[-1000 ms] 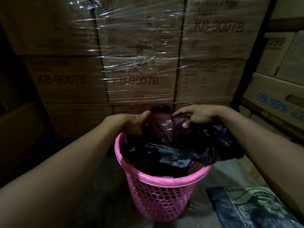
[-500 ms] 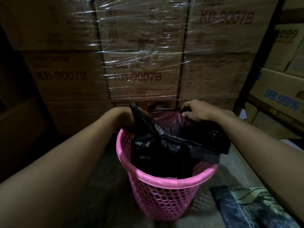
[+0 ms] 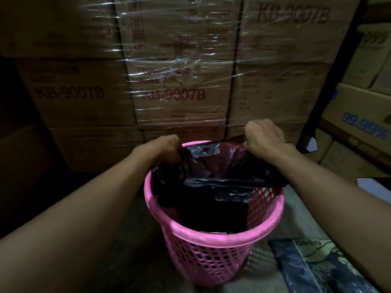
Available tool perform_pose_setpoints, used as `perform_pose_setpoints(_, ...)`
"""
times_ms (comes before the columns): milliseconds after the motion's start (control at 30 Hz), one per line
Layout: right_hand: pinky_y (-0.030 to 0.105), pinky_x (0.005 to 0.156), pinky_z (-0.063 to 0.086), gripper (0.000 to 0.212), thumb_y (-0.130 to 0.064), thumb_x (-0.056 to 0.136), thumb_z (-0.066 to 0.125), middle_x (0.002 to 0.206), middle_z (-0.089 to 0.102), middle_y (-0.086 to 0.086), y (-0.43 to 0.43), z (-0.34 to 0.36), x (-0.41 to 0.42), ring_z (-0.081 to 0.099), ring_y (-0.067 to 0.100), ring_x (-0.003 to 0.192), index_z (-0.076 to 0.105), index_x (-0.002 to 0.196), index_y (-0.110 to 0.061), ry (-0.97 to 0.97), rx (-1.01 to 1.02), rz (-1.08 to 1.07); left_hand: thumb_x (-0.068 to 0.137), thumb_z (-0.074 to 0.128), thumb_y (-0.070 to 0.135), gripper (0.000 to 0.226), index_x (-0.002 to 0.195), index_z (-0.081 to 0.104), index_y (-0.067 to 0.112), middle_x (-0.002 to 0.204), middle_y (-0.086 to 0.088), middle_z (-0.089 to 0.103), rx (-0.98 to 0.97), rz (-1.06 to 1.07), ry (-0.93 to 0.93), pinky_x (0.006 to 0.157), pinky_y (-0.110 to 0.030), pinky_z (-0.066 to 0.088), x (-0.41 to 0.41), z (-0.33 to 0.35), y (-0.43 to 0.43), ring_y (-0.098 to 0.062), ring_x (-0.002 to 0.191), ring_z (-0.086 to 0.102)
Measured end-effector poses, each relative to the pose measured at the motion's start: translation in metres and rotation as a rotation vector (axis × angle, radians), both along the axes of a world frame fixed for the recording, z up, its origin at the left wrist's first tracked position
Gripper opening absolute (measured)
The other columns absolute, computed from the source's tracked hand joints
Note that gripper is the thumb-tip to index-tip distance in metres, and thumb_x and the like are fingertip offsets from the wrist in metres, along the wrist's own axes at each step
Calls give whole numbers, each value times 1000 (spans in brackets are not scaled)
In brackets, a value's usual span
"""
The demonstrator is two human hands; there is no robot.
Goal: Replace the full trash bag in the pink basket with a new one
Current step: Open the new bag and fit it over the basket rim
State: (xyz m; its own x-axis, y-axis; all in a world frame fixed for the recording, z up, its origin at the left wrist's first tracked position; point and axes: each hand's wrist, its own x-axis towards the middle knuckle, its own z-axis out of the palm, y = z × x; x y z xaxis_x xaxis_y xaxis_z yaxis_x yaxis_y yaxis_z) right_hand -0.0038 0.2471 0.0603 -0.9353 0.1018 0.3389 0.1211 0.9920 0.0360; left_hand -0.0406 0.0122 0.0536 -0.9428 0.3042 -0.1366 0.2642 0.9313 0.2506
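Note:
A pink perforated basket (image 3: 213, 235) stands on the floor in front of me. A black trash bag (image 3: 211, 187) hangs inside it, its mouth spread open across the far half of the rim. My left hand (image 3: 165, 150) grips the bag's edge at the far left of the rim. My right hand (image 3: 264, 136) is closed on the bag's edge at the far right, held a little above the rim. The bag's lower part sinks dark into the basket.
Shrink-wrapped cardboard boxes (image 3: 179, 81) form a wall right behind the basket. More boxes sit on a shelf (image 3: 359, 127) at the right. A dark printed packet (image 3: 317, 269) lies on the floor at the lower right.
Both hands have moved apart along the far rim, pulling the bunched bag's mouth open wide. The right hand has risen slightly.

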Motion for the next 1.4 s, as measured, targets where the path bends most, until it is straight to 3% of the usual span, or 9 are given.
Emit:
perform_pose_setpoints(133, 34, 68, 43, 10, -20, 86, 63, 85, 61, 12, -5, 9, 0, 63, 34, 93, 59, 79, -13, -91, -118, -21, 79, 71, 21, 35, 113, 63, 15, 113, -13, 65, -65, 64, 41, 79, -35, 56, -2, 1, -1, -29, 97, 66)
perform_pose_setpoints(300, 29, 64, 41, 8, -8, 79, 71, 79, 58, 10, -14, 9, -12, 54, 22, 75, 63, 81, -10, -373, -647, 159, 86, 63, 21, 35, 118, 61, 7, 122, -19, 62, -145, 92, 127, 89, -38, 50, 4, 1, 0, -36, 110, 62)
perform_pose_setpoints(500, 47, 91, 45, 26, -11, 89, 64, 98, 63, 20, -8, 19, -1, 54, 29, 91, 66, 107, 8, -600, -925, 287, 91, 59, 18, 41, 127, 47, 2, 127, -22, 55, -74, 169, 114, 90, -39, 46, 7, -6, 3, -39, 115, 57)
perform_pose_setpoints(600, 48, 98, 47, 28, -8, 92, 61, 105, 65, 22, -6, 25, 5, 58, 29, 94, 62, 115, 7, -672, -922, 343, 92, 58, 15, 40, 123, 34, 6, 120, -23, 57, -23, 169, 86, 80, -39, 44, 5, -19, 8, -38, 109, 59)
perform_pose_setpoints(767, 22, 57, 52, 10, -10, 93, 59, 74, 65, 6, -4, 40, 9, 60, 9, 57, 68, 90, -7, -644, -803, 370, 94, 48, 15, 30, 122, 54, 8, 119, -20, 57, -167, 110, 282, 75, -39, 46, 4, -26, 3, -39, 105, 61)
perform_pose_setpoints(900, 31, 69, 50, 11, -15, 88, 68, 72, 69, 2, 1, 44, 6, 62, 15, 68, 74, 78, -16, -507, -663, 279, 93, 52, 13, 22, 112, 62, 5, 119, -19, 47, -115, 151, 374, 77, -42, 48, 6, -22, -2, -40, 99, 61)
perform_pose_setpoints(1033, 30, 75, 52, 1, -16, 81, 72, 89, 71, 6, -3, 42, 5, 64, 23, 83, 72, 82, -16, -309, -327, 27, 88, 58, 31, 32, 108, 63, 5, 112, -22, 63, 168, 298, 272, 81, -38, 50, 4, -10, 1, -39, 101, 63)
perform_pose_setpoints(1200, 30, 72, 45, 11, -15, 81, 66, 86, 59, 11, -20, 42, 6, 64, 32, 91, 58, 74, -11, -144, -438, -102, 80, 56, 25, 30, 93, 71, 2, 91, -16, 72, 580, 474, 93, 73, -36, 60, 4, 5, 21, -30, 77, 72)
perform_pose_setpoints(1400, 33, 73, 46, 3, -8, 87, 62, 107, 65, 17, -29, 31, 6, 61, 35, 99, 60, 87, -9, -112, -378, -93, 87, 59, 38, 45, 116, 59, 5, 119, -19, 62, 256, 361, 295, 82, -38, 45, 9, -5, 33, -40, 109, 58)
